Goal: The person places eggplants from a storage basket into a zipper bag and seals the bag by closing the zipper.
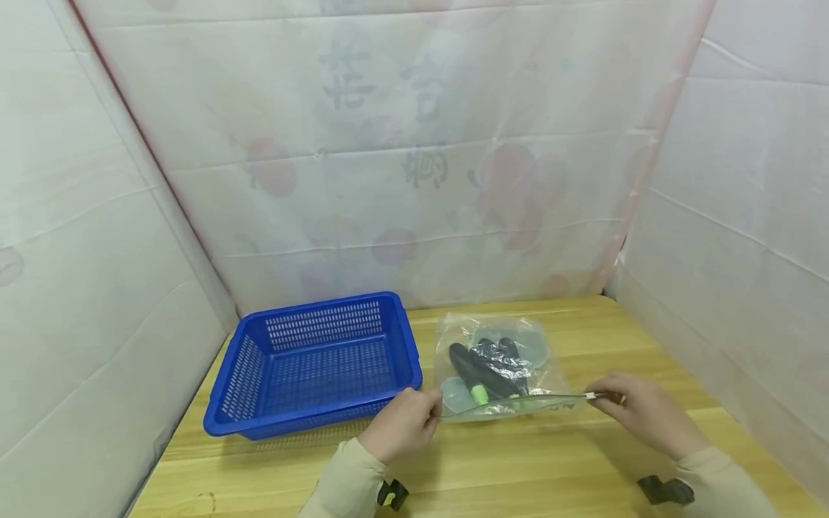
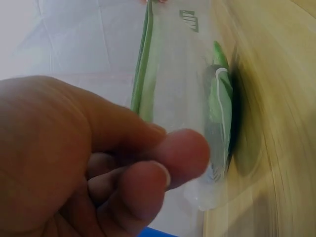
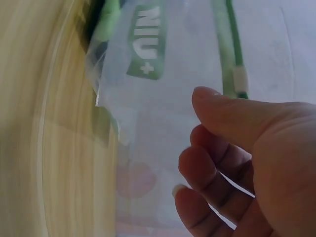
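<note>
A clear zip bag [image 1: 553,370] lies on the table with its mouth edge raised toward me. Inside are several dark, long eggplants [image 1: 482,370] with light green ends, seen through the plastic. My left hand [image 1: 404,423] pinches the left end of the mouth between thumb and fingers. At the other end, my right hand [image 1: 644,414] holds the corner beside the white slider [image 3: 240,79]. Along the mouth runs a green zip strip [image 2: 141,64], stretched between both hands. Green lettering [image 3: 147,42] marks the bag's near side. Whether the zip is fully closed cannot be made out.
A blue plastic basket [image 1: 311,417] with slotted walls stands left of the bag, close to my left hand, with nothing in it. The wooden table [image 1: 505,467] is bounded by pale printed cloth [image 1: 414,216] at the back and both sides.
</note>
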### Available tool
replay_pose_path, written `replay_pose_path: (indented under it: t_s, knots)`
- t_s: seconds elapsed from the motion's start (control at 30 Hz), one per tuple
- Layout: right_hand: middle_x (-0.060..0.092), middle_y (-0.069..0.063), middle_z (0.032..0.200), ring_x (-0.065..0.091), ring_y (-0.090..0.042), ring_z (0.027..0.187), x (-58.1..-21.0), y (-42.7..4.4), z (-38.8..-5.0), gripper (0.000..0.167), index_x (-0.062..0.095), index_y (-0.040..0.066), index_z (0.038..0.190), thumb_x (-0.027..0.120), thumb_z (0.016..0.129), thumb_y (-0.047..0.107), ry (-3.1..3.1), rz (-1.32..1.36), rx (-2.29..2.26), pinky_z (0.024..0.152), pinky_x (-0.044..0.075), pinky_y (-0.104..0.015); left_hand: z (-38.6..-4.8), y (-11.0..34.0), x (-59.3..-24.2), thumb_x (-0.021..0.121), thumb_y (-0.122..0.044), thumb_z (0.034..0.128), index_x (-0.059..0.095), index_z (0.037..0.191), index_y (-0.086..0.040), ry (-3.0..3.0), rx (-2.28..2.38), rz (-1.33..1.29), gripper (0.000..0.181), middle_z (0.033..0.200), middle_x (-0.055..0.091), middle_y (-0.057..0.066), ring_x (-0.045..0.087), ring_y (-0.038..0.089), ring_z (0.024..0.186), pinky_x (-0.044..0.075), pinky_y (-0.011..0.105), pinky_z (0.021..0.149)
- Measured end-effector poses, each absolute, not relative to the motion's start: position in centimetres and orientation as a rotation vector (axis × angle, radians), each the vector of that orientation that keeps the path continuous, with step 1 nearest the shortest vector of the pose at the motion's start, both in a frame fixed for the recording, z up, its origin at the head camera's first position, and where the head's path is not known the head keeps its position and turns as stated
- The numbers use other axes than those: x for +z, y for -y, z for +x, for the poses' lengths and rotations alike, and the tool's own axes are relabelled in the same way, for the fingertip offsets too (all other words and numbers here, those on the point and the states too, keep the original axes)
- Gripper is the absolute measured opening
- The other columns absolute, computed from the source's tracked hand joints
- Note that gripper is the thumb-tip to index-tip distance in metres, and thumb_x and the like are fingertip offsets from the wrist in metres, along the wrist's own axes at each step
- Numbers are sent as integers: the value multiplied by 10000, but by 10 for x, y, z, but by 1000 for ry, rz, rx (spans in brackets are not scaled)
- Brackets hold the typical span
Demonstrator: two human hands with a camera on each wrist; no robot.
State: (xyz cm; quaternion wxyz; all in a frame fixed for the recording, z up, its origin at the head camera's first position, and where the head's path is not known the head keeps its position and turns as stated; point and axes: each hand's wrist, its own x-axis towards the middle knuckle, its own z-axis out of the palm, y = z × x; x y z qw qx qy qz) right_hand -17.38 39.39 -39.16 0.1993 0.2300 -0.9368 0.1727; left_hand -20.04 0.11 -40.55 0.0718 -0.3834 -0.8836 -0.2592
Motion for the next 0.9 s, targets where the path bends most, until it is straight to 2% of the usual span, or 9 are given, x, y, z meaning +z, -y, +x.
replay_pose_path:
  t_s: [0.13, 0.3, 0.43, 0.57, 0.7, 0.9]
  knots:
    - [647, 183, 834, 576, 36, 673, -391, -398, -173, 245, 717, 237, 911, 781, 771, 45, 2614, 676, 636, 553, 488, -217, -200, -1, -405, 696, 19, 763, 574, 735, -141, 2676, -775, -1156, 203, 685, 580, -100, 447, -13, 568, 401, 121, 537]
    - [654, 179, 836, 589, 11, 675, -392, -399, -172, 220, 712, 274, 923, 765, 809, 93, 2627, 690, 720, 554, 492, -221, -198, -2, -405, 780, -129, 771, 648, 856, -138, 2679, -813, -1182, 158, 826, 649, -83, 520, -5, 662, 454, 140, 654]
    - [659, 179, 841, 596, 5, 680, -394, -398, -172, 225, 709, 294, 931, 759, 819, 105, 2624, 694, 743, 556, 497, -223, -196, -5, -405, 781, -165, 781, 673, 889, -126, 2633, -807, -1193, 157, 850, 663, -70, 580, 15, 767, 464, 137, 702]
    - [664, 160, 839, 594, 5, 681, -395, -397, -171, 224, 708, 288, 937, 752, 826, 99, 2616, 705, 751, 557, 494, -221, -194, -9, -404, 745, -160, 811, 682, 856, -116, 2558, -824, -1190, 90, 812, 664, -71, 587, 18, 716, 456, 117, 676]
    - [674, 134, 841, 596, 3, 680, -395, -397, -170, 238, 706, 278, 944, 754, 819, 81, 2601, 720, 760, 558, 494, -218, -192, -13, -402, 717, -133, 832, 676, 816, -128, 2464, -851, -1191, 45, 759, 644, -93, 512, -27, 608, 423, 83, 610]
    - [667, 167, 855, 599, 2, 690, -394, -395, -168, 248, 703, 277, 952, 751, 819, 73, 2596, 720, 763, 567, 498, -222, -191, -18, -398, 681, -107, 852, 650, 778, -179, 2389, -871, -1184, 108, 714, 602, -139, 444, -92, 584, 386, 65, 550]
